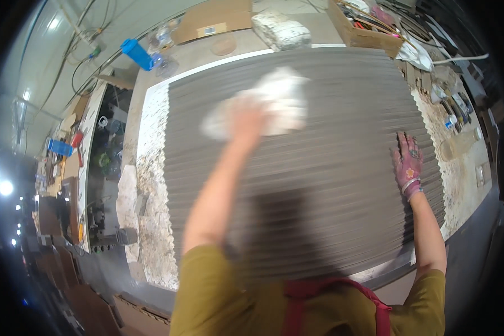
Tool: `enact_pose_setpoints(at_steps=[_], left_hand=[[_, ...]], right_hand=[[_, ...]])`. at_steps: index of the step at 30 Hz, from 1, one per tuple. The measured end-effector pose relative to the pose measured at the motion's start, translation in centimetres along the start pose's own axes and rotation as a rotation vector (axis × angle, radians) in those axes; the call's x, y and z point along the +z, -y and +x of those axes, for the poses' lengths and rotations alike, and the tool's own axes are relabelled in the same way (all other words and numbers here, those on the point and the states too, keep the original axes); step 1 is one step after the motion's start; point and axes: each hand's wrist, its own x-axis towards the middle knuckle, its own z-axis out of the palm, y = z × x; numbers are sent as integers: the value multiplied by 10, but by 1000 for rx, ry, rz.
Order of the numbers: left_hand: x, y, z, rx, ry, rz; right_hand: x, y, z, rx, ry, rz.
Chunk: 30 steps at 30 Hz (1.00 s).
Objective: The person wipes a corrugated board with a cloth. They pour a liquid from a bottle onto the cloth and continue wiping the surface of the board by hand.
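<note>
A large grey-brown panel with fine parallel ridges [341, 185] lies flat on the table. Over its upper left part my bare left hand [247, 119] is on a crumpled white cloth [285, 98]. Hand and cloth are both smeared by motion, so single fingers do not show. In a pink patterned glove, my right hand [409, 162] rests flat near the panel's right edge, fingers stretched out, holding nothing. My shadow falls across the lower middle of the panel.
Paint-spotted white sheeting [151, 145] shows along the panel's left edge. Beyond the panel are a blue bottle [136, 54], a flat piece of cardboard [214, 21], a white wrapped bundle [281, 31] and a cardboard box of tools [364, 35]. A translucent bottle [459, 144] lies at right.
</note>
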Motion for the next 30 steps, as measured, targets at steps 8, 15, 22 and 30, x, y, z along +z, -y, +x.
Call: enact_pose_setpoints(at_steps=[8,15,22,30], left_hand=[[-109,199,-16,-582,-130,45],[7,-131,165,45,-44,-287],[44,26,82,32,-187,77],[-91,217,33,-492,-198,-75]], right_hand=[[-2,24,7,-17,-32,-32],[-5,21,5,-47,-39,102],[-17,10,1,3,0,110],[-14,28,7,10,15,11]])
